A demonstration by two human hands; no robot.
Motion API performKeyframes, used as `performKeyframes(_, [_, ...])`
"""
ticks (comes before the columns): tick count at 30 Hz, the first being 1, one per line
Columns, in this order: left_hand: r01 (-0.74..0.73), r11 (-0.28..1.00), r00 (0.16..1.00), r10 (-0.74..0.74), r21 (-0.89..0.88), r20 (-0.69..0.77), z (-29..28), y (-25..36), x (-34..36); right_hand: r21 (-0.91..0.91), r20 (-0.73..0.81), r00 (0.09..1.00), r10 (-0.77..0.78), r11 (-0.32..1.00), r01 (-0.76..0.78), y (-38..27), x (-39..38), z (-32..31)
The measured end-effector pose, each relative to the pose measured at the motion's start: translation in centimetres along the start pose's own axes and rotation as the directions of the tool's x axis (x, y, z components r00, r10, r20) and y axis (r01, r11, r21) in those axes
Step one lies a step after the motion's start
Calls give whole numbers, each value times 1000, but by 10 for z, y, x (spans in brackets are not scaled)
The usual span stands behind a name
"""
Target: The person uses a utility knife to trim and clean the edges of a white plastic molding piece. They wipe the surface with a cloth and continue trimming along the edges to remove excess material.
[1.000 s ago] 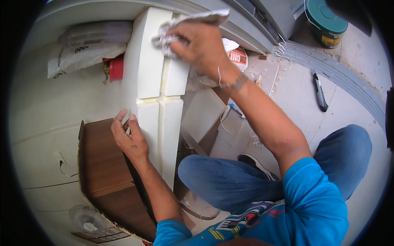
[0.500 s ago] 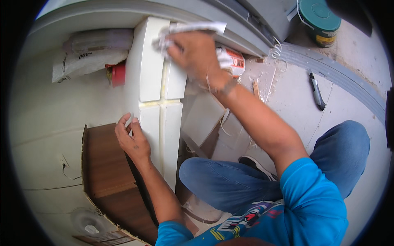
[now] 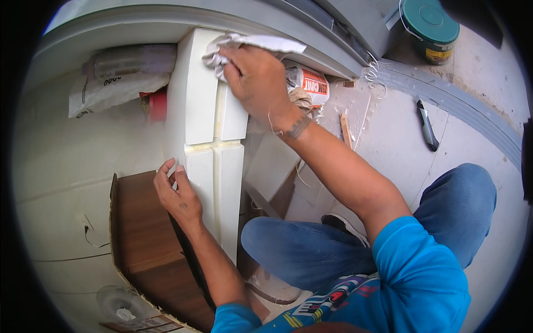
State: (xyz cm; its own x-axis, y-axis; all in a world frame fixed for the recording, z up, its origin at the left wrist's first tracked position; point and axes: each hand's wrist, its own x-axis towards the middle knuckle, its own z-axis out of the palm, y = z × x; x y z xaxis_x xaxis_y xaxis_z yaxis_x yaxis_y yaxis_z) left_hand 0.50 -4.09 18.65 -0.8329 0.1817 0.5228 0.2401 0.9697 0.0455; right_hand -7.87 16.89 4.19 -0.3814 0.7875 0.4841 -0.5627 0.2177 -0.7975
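Far left there's a wall outlet (image 3: 86,223) with a dark cord, and a round fan (image 3: 119,304) sits down in the lower left, kinda blurry. Upper left you've got a white printed bag (image 3: 100,91) and a red container (image 3: 157,105) just beside it. Brown wood-grain panels (image 3: 147,222) fill the lower left. Left hand (image 3: 180,201) is left of centre, fingers loosely bent, right by the side of the tall white unit (image 3: 202,111); can't tell if it's pinching anything. That unit has yellowish seams crossing its front. Right hand (image 3: 256,77), upper middle, has a crumpled white cloth (image 3: 266,41) bunched in its grip, up against the unit's top end. Right of that: a red-and-white bag (image 3: 313,86), a wood strip (image 3: 345,130), a black-and-grey cutter (image 3: 426,126) on the floor, and a green-lidded bucket (image 3: 430,22), upper right.
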Motion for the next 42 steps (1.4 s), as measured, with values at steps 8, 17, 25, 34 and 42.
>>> performKeyframes(8, [-48,999,998,48,2,-50,3,-8,-2,98,111,993,38,994,-49,-16,-35,8])
performKeyframes(17, [-6,1000,999,5,-30,-49,3,-6,0,-113,109,992,67,992,-55,-17,10,0])
performKeyframes(25, [-39,999,998,39,-3,-43,1,-14,-5,-232,847,463,259,966,-116,-92,-9,-50])
performKeyframes(34, [-60,998,997,59,-22,-52,3,-10,0,-33,-100,994,-31,999,28,-7,35,-26])
performKeyframes(42, [-23,1000,999,24,7,-33,-1,-8,-3,-250,264,964,-8,965,76,-11,17,-23])
